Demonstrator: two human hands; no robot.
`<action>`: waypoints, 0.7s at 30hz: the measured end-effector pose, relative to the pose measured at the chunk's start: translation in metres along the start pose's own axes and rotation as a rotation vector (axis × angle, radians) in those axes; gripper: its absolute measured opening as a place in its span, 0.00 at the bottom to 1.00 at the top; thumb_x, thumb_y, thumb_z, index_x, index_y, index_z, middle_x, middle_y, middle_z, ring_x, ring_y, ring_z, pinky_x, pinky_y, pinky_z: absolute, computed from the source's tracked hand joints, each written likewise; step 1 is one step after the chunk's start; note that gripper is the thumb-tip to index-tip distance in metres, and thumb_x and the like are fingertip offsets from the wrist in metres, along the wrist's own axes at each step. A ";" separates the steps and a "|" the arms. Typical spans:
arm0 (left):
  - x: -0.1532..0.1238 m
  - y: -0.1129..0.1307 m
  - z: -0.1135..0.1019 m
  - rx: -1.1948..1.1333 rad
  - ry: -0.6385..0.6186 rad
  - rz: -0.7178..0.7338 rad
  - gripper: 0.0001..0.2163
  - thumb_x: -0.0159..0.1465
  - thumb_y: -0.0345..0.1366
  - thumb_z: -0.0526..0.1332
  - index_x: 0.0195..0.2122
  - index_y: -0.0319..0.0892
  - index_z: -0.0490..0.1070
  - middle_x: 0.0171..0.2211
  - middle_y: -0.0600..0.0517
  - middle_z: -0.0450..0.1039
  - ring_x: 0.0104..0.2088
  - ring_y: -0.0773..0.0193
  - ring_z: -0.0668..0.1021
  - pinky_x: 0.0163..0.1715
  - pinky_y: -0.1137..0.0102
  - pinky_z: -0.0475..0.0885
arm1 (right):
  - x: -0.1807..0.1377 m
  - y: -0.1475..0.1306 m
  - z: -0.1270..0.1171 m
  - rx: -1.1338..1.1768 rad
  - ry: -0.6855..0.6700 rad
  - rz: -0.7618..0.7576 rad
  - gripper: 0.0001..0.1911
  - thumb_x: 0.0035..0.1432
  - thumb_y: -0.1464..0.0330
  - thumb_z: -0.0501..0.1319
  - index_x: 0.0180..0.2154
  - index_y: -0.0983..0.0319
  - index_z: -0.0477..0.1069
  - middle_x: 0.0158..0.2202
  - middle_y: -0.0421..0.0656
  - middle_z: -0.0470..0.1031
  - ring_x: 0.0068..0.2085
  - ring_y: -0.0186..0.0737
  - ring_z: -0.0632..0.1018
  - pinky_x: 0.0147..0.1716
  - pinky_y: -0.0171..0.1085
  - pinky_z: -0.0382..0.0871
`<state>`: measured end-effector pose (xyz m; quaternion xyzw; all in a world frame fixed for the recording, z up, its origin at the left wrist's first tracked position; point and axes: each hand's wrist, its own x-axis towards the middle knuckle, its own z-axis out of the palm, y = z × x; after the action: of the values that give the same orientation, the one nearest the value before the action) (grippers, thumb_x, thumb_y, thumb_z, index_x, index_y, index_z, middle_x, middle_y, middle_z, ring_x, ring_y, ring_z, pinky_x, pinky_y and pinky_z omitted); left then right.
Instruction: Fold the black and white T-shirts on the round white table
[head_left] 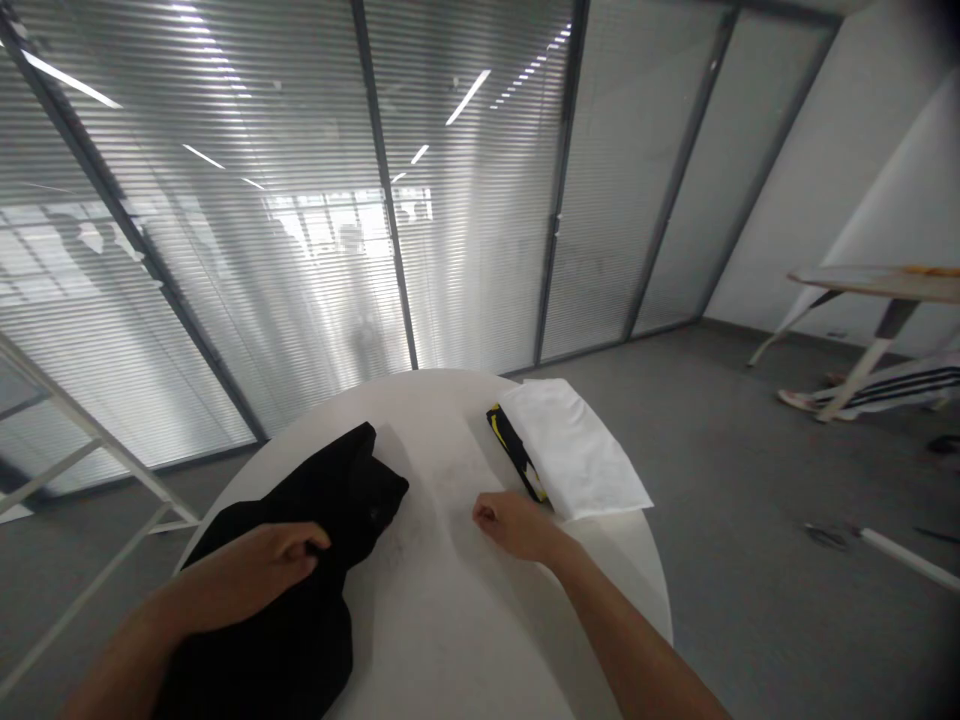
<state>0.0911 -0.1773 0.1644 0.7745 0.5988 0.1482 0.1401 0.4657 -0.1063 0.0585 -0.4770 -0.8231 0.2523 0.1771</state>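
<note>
I have the left hand [289, 555] low over the black cloth [300, 620], its fingers curled in toward the thumb; the cloth is dark behind them, so I cannot tell whether they pinch a fold. That cloth lies rumpled on the left part of the round white table [450, 620], running down out of my view at the bottom, with an uneven point reaching toward the middle. To its right, I see the right hand [510, 525] with fingers folded into a loose fist, nothing showing in it, just beside a small stack: a black-and-yellow cloth [514, 450] underneath, a folded white cloth [577, 450] on top and reaching past the table's rim. Past the table on my left stands a white metal frame [135, 465]; on the grey floor [720, 540] to the right lies a white pole [907, 557]. Farther right I make out another person's striped trouser leg [911, 385] by a second table [862, 280]. Glass panels with blinds [480, 270] close off the back.
</note>
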 end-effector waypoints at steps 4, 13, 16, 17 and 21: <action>0.087 0.085 0.053 -0.175 -0.228 0.244 0.16 0.65 0.38 0.50 0.43 0.46 0.78 0.38 0.51 0.80 0.34 0.61 0.79 0.35 0.70 0.72 | -0.003 -0.005 0.002 -0.238 0.021 0.051 0.10 0.59 0.71 0.54 0.35 0.61 0.74 0.34 0.47 0.80 0.36 0.43 0.79 0.30 0.34 0.59; 0.244 0.204 0.167 -0.028 -0.073 0.584 0.13 0.63 0.36 0.59 0.45 0.43 0.78 0.44 0.45 0.76 0.47 0.56 0.75 0.53 0.64 0.64 | -0.004 -0.009 0.006 -0.211 -0.087 0.017 0.10 0.53 0.68 0.59 0.37 0.61 0.77 0.35 0.47 0.81 0.38 0.48 0.80 0.33 0.36 0.64; 0.261 0.206 0.179 -0.034 -0.078 0.581 0.10 0.61 0.37 0.62 0.41 0.43 0.79 0.41 0.46 0.76 0.45 0.56 0.75 0.51 0.63 0.65 | -0.020 0.000 -0.024 0.096 -0.304 -0.091 0.08 0.51 0.68 0.61 0.32 0.59 0.79 0.33 0.42 0.81 0.37 0.43 0.80 0.34 0.34 0.66; 0.263 0.204 0.182 -0.046 -0.067 0.575 0.08 0.61 0.36 0.62 0.38 0.42 0.79 0.39 0.46 0.77 0.44 0.55 0.74 0.51 0.63 0.65 | -0.027 0.003 -0.034 0.198 -0.334 -0.122 0.08 0.51 0.68 0.61 0.32 0.59 0.79 0.32 0.41 0.81 0.36 0.41 0.79 0.35 0.33 0.66; 0.264 0.194 0.186 -0.131 -0.019 0.545 0.07 0.62 0.33 0.59 0.31 0.41 0.77 0.34 0.48 0.77 0.41 0.57 0.74 0.48 0.63 0.66 | -0.048 0.006 -0.055 0.399 -0.341 -0.122 0.11 0.53 0.72 0.57 0.32 0.61 0.79 0.30 0.39 0.79 0.32 0.36 0.78 0.32 0.30 0.67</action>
<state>0.3998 0.0235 0.0871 0.8977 0.3562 0.2115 0.1503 0.5219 -0.1325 0.0970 -0.3326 -0.8024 0.4750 0.1411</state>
